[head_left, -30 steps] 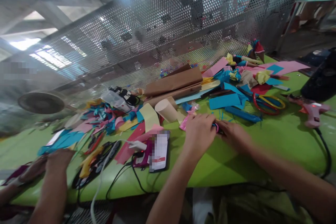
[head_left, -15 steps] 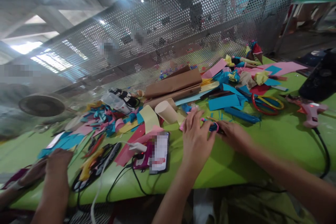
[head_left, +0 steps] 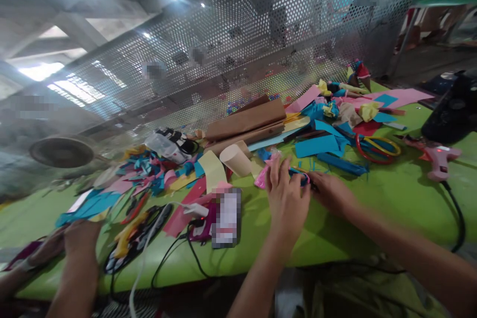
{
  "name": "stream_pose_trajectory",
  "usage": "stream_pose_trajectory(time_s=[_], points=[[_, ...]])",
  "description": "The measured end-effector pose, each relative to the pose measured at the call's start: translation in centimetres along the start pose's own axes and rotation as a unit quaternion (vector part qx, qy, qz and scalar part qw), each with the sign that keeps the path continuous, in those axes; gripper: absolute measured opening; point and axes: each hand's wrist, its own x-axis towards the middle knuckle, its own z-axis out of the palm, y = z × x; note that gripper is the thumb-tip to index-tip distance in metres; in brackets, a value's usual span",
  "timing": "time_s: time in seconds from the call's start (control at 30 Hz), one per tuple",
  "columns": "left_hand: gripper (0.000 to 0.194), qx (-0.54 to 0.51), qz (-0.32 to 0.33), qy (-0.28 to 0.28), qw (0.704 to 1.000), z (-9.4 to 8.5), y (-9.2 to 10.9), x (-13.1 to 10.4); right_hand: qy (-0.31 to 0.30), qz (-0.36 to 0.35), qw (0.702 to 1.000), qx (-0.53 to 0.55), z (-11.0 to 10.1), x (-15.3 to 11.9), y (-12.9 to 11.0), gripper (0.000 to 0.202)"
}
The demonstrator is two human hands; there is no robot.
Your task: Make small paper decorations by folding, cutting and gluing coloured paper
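- While both of my hands meet over the green table (head_left: pixel 372 208), the left hand (head_left: pixel 286 201) lies with fingers spread and pointing away from me, its fingertips resting on a small blue-and-pink piece (head_left: pixel 300 175).
- From my remote seat, I see the right hand (head_left: pixel 331 193) come in from the right, touching the same piece at its near right edge; its fingers look curled, but motion blur keeps me from telling whether they pinch it.
- The piece lies just beyond both sets of fingers, its long axis seemingly running left to right, and both hands sit equally close to it.
- Most of the piece is hidden under the left fingers, so I cannot make out its shape.
- A pink glue gun (head_left: pixel 437 159) rests well off to the right, red-handled scissors (head_left: pixel 376 146) beyond the hands, a paper cone (head_left: pixel 234 159) to the left.
- A co-worker's hand (head_left: pixel 80 233) rests at the near left edge, apart from mine.
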Motion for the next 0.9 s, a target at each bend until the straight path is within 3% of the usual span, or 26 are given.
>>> stream_pose_trajectory(time_s=[0.47,0.73,0.9], points=[[0.010,0.004,-0.022,-0.015,1.000,0.32,0.37,0.07,0.003,0.012,0.999,0.032,-0.06,-0.03,-0.32,0.033],[0.010,-0.013,-0.016,-0.003,1.000,0.45,0.29,0.04,-0.004,0.020,1.000,0.021,-0.21,0.05,-0.40,0.023],[0.009,-0.011,-0.014,-0.002,1.000,0.57,0.32,0.13,0.005,0.013,1.000,0.018,0.01,0.02,-0.17,0.032]])
